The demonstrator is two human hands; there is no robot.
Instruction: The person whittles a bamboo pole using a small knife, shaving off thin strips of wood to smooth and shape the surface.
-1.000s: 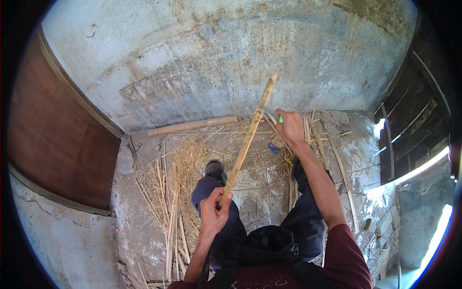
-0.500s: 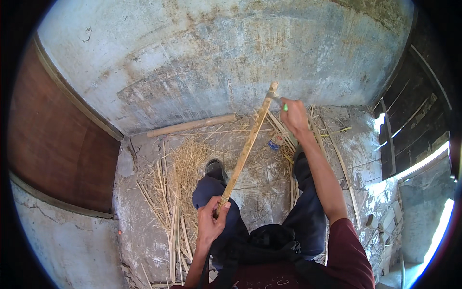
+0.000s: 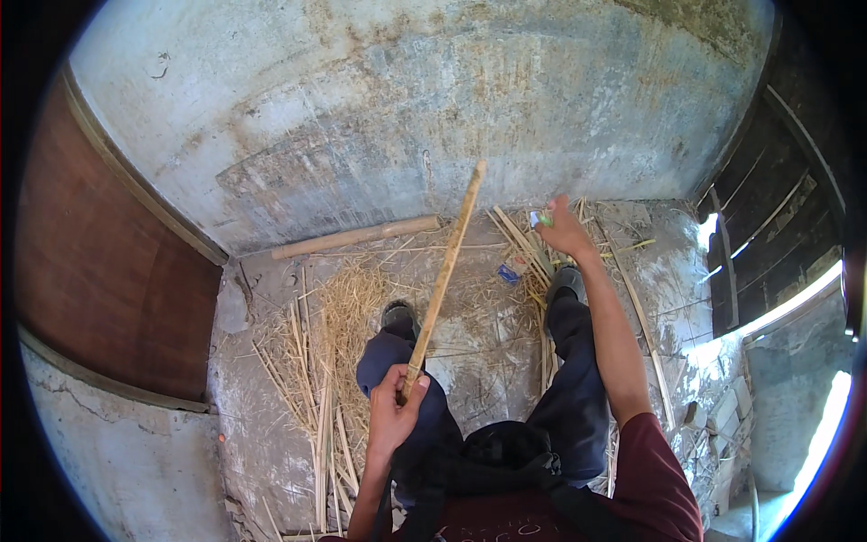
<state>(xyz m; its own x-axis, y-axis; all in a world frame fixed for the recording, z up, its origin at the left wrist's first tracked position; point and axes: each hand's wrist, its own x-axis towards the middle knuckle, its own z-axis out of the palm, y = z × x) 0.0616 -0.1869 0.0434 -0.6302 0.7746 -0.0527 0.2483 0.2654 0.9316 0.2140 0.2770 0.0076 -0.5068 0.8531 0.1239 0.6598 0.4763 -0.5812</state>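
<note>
My left hand (image 3: 394,414) is closed round the lower end of a long, narrow bamboo strip (image 3: 447,257). The strip slants up and away from me, over my left knee, its far end raised in front of the wall. Beyond my right knee, my right hand (image 3: 567,233) grips a small knife with a green handle (image 3: 545,219). Only a bit of green and a pale, bright patch of the knife show; the fingers hide the rest. The knife is off to the right of the strip, apart from it.
Fine shavings (image 3: 348,312) and several split strips (image 3: 325,425) lie by my left foot. More strips (image 3: 526,246) lie near my right foot, by a blue wrapper (image 3: 508,274). A bamboo pole (image 3: 361,237) lies along the stained wall (image 3: 433,108); bricks (image 3: 722,411) sit at right.
My right hand has moved right, taking the knife off the strip's far end. The strip has swung left and stands a little steeper, and the frayed curl at its tip no longer shows.
</note>
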